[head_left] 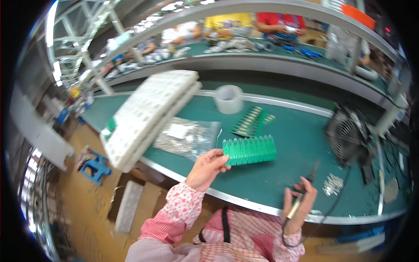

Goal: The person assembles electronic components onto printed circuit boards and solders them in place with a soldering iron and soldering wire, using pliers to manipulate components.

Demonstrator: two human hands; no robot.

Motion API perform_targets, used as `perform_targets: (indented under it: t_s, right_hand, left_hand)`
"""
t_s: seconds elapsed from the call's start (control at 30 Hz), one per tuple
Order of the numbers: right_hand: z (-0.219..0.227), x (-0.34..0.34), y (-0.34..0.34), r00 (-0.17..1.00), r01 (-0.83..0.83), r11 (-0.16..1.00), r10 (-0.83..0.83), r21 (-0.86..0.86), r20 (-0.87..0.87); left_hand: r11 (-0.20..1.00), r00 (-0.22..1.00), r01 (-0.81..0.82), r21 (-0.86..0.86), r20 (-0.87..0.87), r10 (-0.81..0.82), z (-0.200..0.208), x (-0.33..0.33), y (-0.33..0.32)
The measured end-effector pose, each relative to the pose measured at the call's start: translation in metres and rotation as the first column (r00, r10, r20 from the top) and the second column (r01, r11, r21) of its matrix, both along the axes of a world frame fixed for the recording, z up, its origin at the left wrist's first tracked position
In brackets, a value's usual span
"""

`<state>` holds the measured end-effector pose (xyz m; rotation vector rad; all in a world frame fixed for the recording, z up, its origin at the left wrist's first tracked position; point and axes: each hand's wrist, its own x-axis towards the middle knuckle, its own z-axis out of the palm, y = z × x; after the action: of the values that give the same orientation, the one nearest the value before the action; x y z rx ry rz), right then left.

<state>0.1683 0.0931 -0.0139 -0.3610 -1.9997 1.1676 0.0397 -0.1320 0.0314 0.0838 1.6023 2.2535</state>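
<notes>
My left hand (207, 169) pinches the left end of a green circuit board panel (251, 150), tilted above the bench with a row of pale metal pins along its top edge. My right hand (301, 201) is closed around a soldering iron (295, 208); its dark tip points up and away, blurred, and a black cord loops below the wrist. The iron is apart from the panel. Behind the panel lies a stack of similar green boards (249, 122). A small heap of shiny metal parts (333, 184) sits right of my right hand.
White foam trays (148, 113) are stacked at the left, beside a clear bag of small metal parts (185, 136). Beyond stands a roll of clear tape (228, 99). A black fan (347, 135) occupies the right. Several people work behind the shelf rail. A blue stool (95, 169) stands on the floor.
</notes>
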Motion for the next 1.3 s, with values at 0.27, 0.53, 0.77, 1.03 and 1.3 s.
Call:
perform_targets:
  t_s: [0.27, 0.53, 0.77, 1.03, 1.3]
  right_hand:
    - [0.005, 0.006, -0.008, 0.996, -0.044, 0.999, 0.045, -0.021, 0.071]
    - [0.023, 0.013, -0.017, 0.992, -0.051, 0.994, 0.04, 0.098, 0.116]
    - [-0.004, 0.005, -0.004, 0.988, -0.003, 0.996, -0.011, 0.085, 0.153]
    - [0.032, 0.009, -0.028, 0.968, -0.008, 0.961, -0.063, 0.278, 0.245]
    - [0.035, 0.009, -0.038, 0.949, 0.002, 0.983, -0.06, 0.185, 0.309]
  left_hand:
    - [0.727, 0.806, -0.581, 0.366, 0.139, 0.575, 0.03, -0.082, -0.153]
    - [0.303, 0.401, -0.891, 0.338, 0.272, 0.875, 0.045, -0.184, -0.339]
    - [0.045, 0.237, -0.893, 0.448, 0.383, 0.893, 0.038, -0.224, -0.387]
    - [-0.151, 0.118, -0.861, 0.486, 0.478, 0.87, 0.015, -0.241, -0.419]
    - [0.204, 0.21, -0.977, 0.067, 0.105, 0.972, -0.026, -0.246, -0.485]
